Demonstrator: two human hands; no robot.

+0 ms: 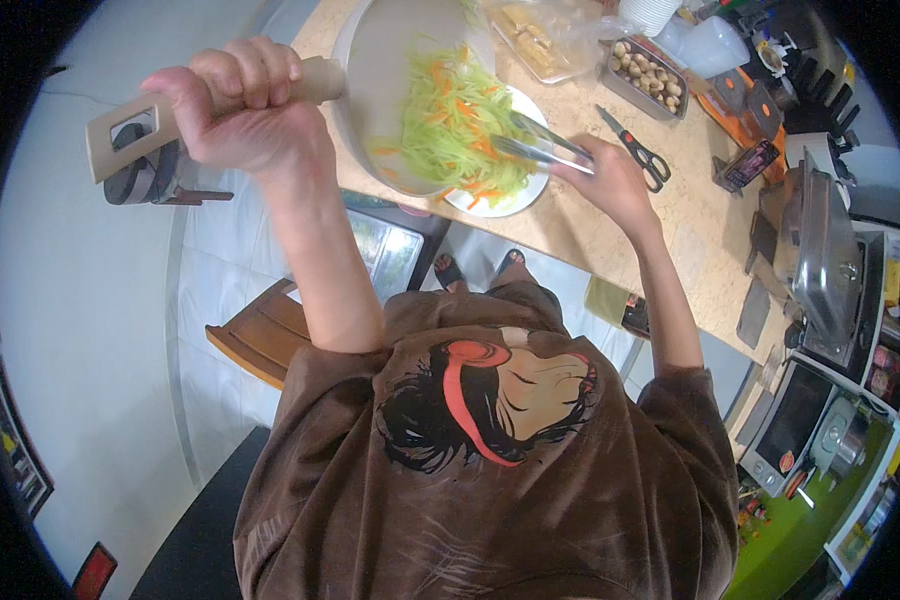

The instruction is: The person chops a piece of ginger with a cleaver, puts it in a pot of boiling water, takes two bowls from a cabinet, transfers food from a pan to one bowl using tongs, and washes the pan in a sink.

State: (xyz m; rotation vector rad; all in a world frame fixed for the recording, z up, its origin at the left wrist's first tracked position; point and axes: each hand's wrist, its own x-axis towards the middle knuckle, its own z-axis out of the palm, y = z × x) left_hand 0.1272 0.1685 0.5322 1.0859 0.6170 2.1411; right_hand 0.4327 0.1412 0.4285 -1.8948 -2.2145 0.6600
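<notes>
My left hand [251,101] is closed around the beige handle of a pan [371,90], which is tilted over a white plate [536,196] at the counter's near edge. Shredded green and orange vegetables [457,124] lie in a heap from the pan onto the plate. Metal tongs [544,146] are in my right hand [607,176], their tips against the right side of the heap. The plate is largely hidden under the vegetables and the pan.
Right of the plate lie black-handled kitchen scissors [634,146] on the counter [690,247]. Behind them are a container of small round mushroom-like pieces [645,75] and a plastic-wrapped tray of yellowish food [532,37]. A phone [752,163] leans on a stand farther right. A wooden chair [262,330] stands lower left.
</notes>
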